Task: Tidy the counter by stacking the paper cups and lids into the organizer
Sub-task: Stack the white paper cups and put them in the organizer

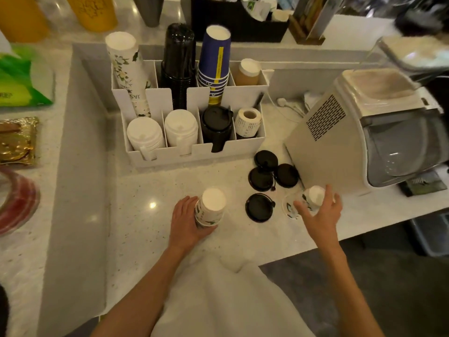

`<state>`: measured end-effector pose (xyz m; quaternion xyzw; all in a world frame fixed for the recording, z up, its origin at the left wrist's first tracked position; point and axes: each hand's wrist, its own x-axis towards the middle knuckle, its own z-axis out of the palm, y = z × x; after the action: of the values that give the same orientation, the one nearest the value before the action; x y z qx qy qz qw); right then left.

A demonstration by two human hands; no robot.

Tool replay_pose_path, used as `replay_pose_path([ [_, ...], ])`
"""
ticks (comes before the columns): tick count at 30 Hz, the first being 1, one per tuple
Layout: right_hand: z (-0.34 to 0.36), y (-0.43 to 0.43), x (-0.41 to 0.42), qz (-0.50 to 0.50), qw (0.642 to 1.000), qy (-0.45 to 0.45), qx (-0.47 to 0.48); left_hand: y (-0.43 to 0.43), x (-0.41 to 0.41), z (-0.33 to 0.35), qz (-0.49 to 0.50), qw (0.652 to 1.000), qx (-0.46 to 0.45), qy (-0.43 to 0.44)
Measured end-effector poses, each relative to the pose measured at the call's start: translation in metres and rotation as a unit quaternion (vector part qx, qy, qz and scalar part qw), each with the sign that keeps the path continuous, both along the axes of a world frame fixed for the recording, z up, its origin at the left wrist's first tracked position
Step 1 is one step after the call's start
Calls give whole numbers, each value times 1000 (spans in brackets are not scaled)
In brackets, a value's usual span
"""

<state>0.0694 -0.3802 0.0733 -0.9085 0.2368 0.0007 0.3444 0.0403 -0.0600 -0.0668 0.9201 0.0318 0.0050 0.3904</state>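
Resting on the pale speckled counter [150,190], a short stack of upside-down floral paper cups [211,207] is wrapped by the left hand [187,222], whose fingers curl round its left side while the stack stands upright at about 6 o'clock from the organizer. At 3 o'clock from that stack, a single floral cup [312,198] is gripped by the right hand [320,212], fingers closed round its wall; the cup is tilted, base up toward 1 o'clock, and whether its rim touches the counter cannot be told because of blur. Between the two hands four loose black lids [259,207] are seen lying flat: one close to the right hand, three clustered at 12 o'clock from it, beside a white countertop machine [340,132].

The white organizer [194,154] is placed at 12 o'clock from the hands. In its back row, a tall floral cup stack [128,71], a black cup stack [179,64], a blue cup stack [215,62] and a brown cup [247,72] are held in separate compartments, left to right. In its front row, two stacks of white lids [181,127], a stack of black lids [217,125] and a label roll [248,121] are held. A green packet [21,79] is seen at 9 o'clock, well apart.
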Motion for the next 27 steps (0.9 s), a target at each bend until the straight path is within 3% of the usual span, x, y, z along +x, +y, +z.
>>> replay_pose_path([
  [3, -19, -8, 0, 28, 999, -11, 36, 0, 0, 0, 1, 1000, 0, -12],
  [8, -28, -4, 11, -26, 996, -59, 59, 1, 0, 0, -7, 1000, 12, -14],
  [11, -16, 3, 13, -42, 996, -81, 17, 0, 0, 1, -8, 1000, 9, -18],
  [14, 16, 22, 15, 2, 990, -139, -4, 1, 0, 2, -9, 1000, 13, -18],
  [16, 49, 42, 20, 62, 986, -149, 49, 0, 0, 4, -10, 1000, 14, -11],
  [19, 104, 81, 27, 230, 958, -147, 89, -1, -2, 9, -10, 1000, 6, -4],
  [23, 148, 131, 27, 436, 892, -103, 56, 0, -1, 14, -14, 1000, 16, -1],
  [27, 130, 158, 27, 540, 842, -11, -18, 2, 0, 16, -20, 1000, 20, -2],
])
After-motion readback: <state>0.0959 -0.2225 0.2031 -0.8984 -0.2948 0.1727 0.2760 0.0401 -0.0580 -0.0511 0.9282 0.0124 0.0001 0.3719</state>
